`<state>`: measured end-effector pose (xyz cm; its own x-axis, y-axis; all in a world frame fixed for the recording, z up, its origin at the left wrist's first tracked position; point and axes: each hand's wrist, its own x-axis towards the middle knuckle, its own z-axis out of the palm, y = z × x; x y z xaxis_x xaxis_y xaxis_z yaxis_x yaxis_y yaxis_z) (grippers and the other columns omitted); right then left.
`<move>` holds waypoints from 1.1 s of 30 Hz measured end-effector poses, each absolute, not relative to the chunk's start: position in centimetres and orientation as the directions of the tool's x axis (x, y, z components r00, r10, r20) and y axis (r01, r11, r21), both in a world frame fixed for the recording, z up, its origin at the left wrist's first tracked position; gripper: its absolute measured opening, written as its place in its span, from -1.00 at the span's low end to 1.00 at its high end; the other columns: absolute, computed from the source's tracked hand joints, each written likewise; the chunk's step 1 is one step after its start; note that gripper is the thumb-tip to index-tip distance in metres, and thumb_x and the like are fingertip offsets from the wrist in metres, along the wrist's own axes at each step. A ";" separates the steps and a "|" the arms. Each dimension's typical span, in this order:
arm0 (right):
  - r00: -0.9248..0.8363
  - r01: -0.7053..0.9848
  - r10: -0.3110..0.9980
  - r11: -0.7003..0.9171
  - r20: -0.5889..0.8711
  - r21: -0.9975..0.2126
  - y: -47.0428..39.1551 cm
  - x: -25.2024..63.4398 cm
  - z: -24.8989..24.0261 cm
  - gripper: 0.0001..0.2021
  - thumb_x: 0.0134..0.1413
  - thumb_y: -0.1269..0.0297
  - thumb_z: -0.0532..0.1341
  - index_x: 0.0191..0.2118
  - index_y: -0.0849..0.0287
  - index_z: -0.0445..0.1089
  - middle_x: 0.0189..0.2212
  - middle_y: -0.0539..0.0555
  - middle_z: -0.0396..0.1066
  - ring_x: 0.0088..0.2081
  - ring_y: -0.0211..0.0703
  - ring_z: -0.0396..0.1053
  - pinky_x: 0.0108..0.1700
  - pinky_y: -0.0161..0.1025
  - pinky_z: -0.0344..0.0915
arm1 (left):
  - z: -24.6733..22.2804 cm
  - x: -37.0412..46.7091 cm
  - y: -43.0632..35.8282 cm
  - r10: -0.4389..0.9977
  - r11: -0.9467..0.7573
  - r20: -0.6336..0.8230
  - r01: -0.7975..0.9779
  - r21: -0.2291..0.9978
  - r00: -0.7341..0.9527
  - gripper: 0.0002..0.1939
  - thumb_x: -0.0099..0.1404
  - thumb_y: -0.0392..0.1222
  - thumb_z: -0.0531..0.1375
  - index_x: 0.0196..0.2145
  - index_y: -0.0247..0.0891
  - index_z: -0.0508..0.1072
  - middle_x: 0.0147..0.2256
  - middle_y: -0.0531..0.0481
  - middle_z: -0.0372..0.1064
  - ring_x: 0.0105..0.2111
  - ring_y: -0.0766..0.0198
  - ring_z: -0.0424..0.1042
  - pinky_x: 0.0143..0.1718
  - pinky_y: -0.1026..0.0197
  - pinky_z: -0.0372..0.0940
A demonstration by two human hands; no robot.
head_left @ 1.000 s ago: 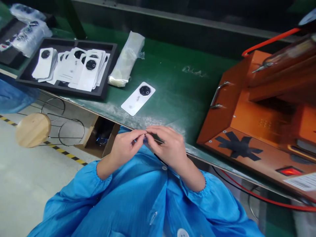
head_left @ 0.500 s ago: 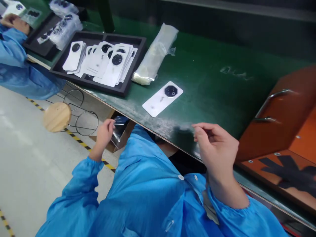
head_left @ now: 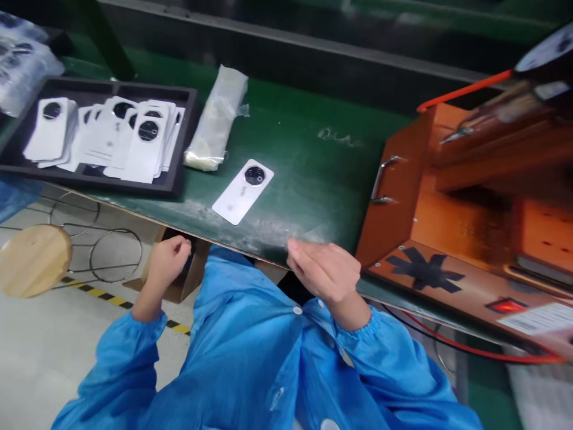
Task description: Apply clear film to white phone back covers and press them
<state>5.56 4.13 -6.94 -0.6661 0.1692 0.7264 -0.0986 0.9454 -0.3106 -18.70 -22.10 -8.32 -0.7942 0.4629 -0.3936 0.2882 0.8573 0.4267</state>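
A white phone-shaped panel (head_left: 237, 200) with a round black camera disc lies flat on the green table (head_left: 304, 179). My right hand (head_left: 324, 269) hovers at the table's front edge, right of the panel, fingers pinched together; anything between them is too small to see. Off the table edge, over an open cardboard box, my left hand (head_left: 170, 260) is closed, and I cannot make out anything in it. To the left, a black tray (head_left: 181, 149) holds several similar white panels. Between tray and single panel lies a long translucent plastic-wrapped bundle (head_left: 215, 122).
An orange machine (head_left: 394, 197) with a metal handle stands at the right. Bagged parts (head_left: 27, 65) are at the far left. Below the table are a round wooden stool (head_left: 36, 260) and a cardboard box (head_left: 192, 278). A blue sleeve (head_left: 18, 194) shows at the left edge.
The view has swung right, showing more of the orange machine. The clear film seen at my left hand is no longer visible there. My right hand's fingers have turned downward and closed together.
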 end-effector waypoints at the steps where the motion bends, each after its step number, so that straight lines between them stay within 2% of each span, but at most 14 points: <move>1: -0.711 -0.096 0.160 0.943 0.685 -0.320 4.2 6.0 -6.6 -0.79 0.28 0.35 0.40 -0.04 -0.09 0.67 -0.22 0.01 0.71 -0.26 -0.10 0.70 -0.42 -0.29 0.51 | -7.1 -17.5 -21.7 0.534 0.801 -0.396 0.296 0.520 -0.747 -0.56 0.55 0.02 0.06 -0.36 -0.24 0.57 -0.43 -0.05 0.46 -0.36 0.20 0.45 -0.28 0.18 0.40; 2: -0.750 -0.095 0.139 0.945 0.647 -0.312 4.3 6.3 -6.3 -0.76 0.30 0.36 0.39 0.01 -0.11 0.66 -0.17 0.01 0.71 -0.20 -0.08 0.71 -0.39 -0.28 0.53 | -5.9 -16.3 -21.0 0.617 0.709 -0.396 0.262 0.654 -0.680 -0.54 0.53 0.10 0.05 -0.34 -0.22 0.58 -0.42 -0.05 0.46 -0.40 0.23 0.41 -0.36 0.21 0.34; 4: -0.808 -0.102 0.069 0.962 0.585 -0.254 4.2 6.6 -5.4 -0.71 0.34 0.38 0.34 0.07 -0.12 0.64 -0.07 -0.01 0.70 -0.11 -0.06 0.71 -0.34 -0.25 0.55 | -4.2 -14.1 -18.7 0.763 0.436 -0.377 -0.013 0.900 -0.526 -0.52 0.42 0.26 0.15 -0.20 -0.19 0.64 -0.34 -0.07 0.48 -0.45 0.28 0.32 -0.51 0.25 0.16; 7: -0.820 -0.164 -0.028 0.969 0.572 -0.187 4.1 6.2 -4.7 -0.65 0.38 0.42 0.25 0.12 -0.12 0.60 0.00 -0.02 0.68 -0.08 -0.09 0.70 -0.34 -0.27 0.53 | -3.2 -12.1 -14.7 0.790 0.238 -0.403 -0.375 0.896 -0.461 -0.58 0.24 0.24 0.36 -0.24 -0.18 0.63 -0.41 0.02 0.38 -0.56 0.39 0.10 -0.59 0.29 -0.10; 11: -0.693 -0.236 -0.054 0.959 0.719 -0.155 3.7 5.1 -5.5 -0.60 0.35 0.48 0.23 0.20 -0.02 0.51 -0.06 0.02 0.71 -0.21 -0.18 0.69 -0.41 -0.30 0.44 | -3.3 -12.2 -12.5 0.750 0.231 -0.425 -0.402 0.886 -0.506 -0.68 0.14 0.08 0.46 -0.41 -0.19 0.54 -0.53 0.15 0.21 -0.60 0.46 -0.05 -0.60 0.29 -0.12; 13: -0.671 -0.112 0.176 0.936 0.720 -0.333 3.4 4.7 -5.8 -0.57 0.37 0.44 0.20 0.28 0.02 0.45 -0.14 0.06 0.71 -0.30 -0.19 0.64 -0.37 -0.26 0.47 | -3.4 -12.7 -12.6 0.752 0.227 -0.383 -0.335 0.915 -0.537 -0.70 0.18 0.07 0.45 -0.40 -0.19 0.55 -0.52 0.14 0.25 -0.58 0.43 0.04 -0.57 0.29 0.01; 16: -0.694 0.124 0.606 0.633 0.389 -0.765 3.4 3.9 -5.2 -0.65 0.41 0.17 0.22 0.20 0.10 0.49 -0.30 0.06 0.63 -0.42 -0.18 0.49 -0.35 -0.20 0.49 | -3.1 -13.3 -13.1 0.770 0.234 -0.301 -0.189 0.954 -0.562 -0.74 0.23 0.03 0.43 -0.37 -0.20 0.57 -0.45 0.07 0.41 -0.46 0.35 0.30 -0.39 0.27 0.28; 18: -0.772 0.170 0.625 0.374 0.113 -0.912 3.7 3.1 -4.5 -0.62 0.32 -0.07 0.30 0.00 0.14 0.57 -0.42 0.02 0.53 -0.48 -0.23 0.39 -0.44 -0.26 0.39 | -2.9 -13.5 -13.2 0.791 0.251 -0.269 -0.109 0.962 -0.550 -0.74 0.26 0.04 0.42 -0.33 -0.19 0.58 -0.40 0.03 0.48 -0.39 0.29 0.40 -0.28 0.24 0.36; 21: -0.855 0.188 0.511 0.150 -0.086 -0.971 4.1 1.8 -3.8 -0.51 0.14 -0.25 0.40 -0.27 0.16 0.56 -0.49 -0.01 0.46 -0.53 -0.31 0.28 -0.51 -0.33 0.22 | -2.9 -14.1 -13.0 0.825 0.281 -0.242 -0.001 0.960 -0.511 -0.72 0.33 0.09 0.37 -0.29 -0.19 0.59 -0.38 0.01 0.52 -0.38 0.24 0.44 -0.27 0.20 0.39; 24: -0.850 0.184 0.516 0.099 -0.107 -0.978 4.3 0.9 -3.4 -0.49 0.14 -0.27 0.39 -0.38 0.17 0.50 -0.51 -0.01 0.43 -0.52 -0.31 0.24 -0.49 -0.33 0.19 | -3.7 -16.0 -12.7 0.851 0.290 -0.131 0.247 0.925 -0.508 -0.69 0.41 0.11 0.30 -0.13 -0.18 0.64 -0.26 -0.08 0.59 -0.27 0.14 0.52 -0.17 0.13 0.43; 26: -0.819 0.178 0.570 0.136 -0.070 -0.975 4.8 0.3 -3.3 -0.53 0.17 -0.21 0.38 -0.38 0.17 0.50 -0.52 -0.02 0.41 -0.51 -0.31 0.23 -0.47 -0.33 0.18 | -4.6 -17.7 -12.4 0.856 0.294 0.027 0.528 0.797 -0.517 -0.61 0.45 0.10 0.26 0.09 -0.16 0.61 -0.01 -0.18 0.62 0.02 -0.03 0.54 0.11 -0.02 0.41; 29: -0.760 0.164 0.650 0.162 -0.020 -0.973 6.4 -0.8 -3.2 -0.60 0.19 -0.12 0.38 -0.36 0.16 0.48 -0.52 -0.03 0.38 -0.48 -0.29 0.25 -0.42 -0.31 0.19 | -5.9 -18.9 -12.3 0.891 0.303 0.163 0.822 0.481 -0.424 -0.51 0.54 0.03 0.14 0.31 -0.16 0.49 0.34 -0.21 0.41 0.45 -0.26 0.17 0.46 -0.32 0.01; 31: -0.752 0.148 0.659 0.119 -0.033 -0.982 7.5 -1.8 -3.2 -0.61 0.19 -0.10 0.38 -0.36 0.15 0.45 -0.52 -0.04 0.36 -0.48 -0.29 0.23 -0.41 -0.29 0.16 | -6.4 -17.8 -12.5 0.921 0.280 0.170 0.899 0.336 -0.350 -0.50 0.55 0.06 0.14 0.31 -0.20 0.48 0.39 -0.21 0.36 0.49 -0.33 0.09 0.48 -0.40 -0.09; 33: -0.759 0.144 0.649 0.080 -0.058 -0.986 8.2 -2.6 -3.4 -0.61 0.19 -0.11 0.38 -0.36 0.14 0.44 -0.52 -0.04 0.34 -0.49 -0.30 0.20 -0.42 -0.28 0.13 | -6.8 -15.4 -12.9 0.930 0.260 0.193 0.931 0.256 -0.313 -0.47 0.52 0.11 0.22 0.27 -0.24 0.52 0.34 -0.26 0.42 0.40 -0.33 0.24 0.45 -0.37 0.01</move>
<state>-2.64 8.22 -3.36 -0.7585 0.6490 -0.0582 0.1442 0.0800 -0.9863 -15.43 -12.92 -6.77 -0.3129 0.9301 0.1926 0.9310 0.2603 0.2558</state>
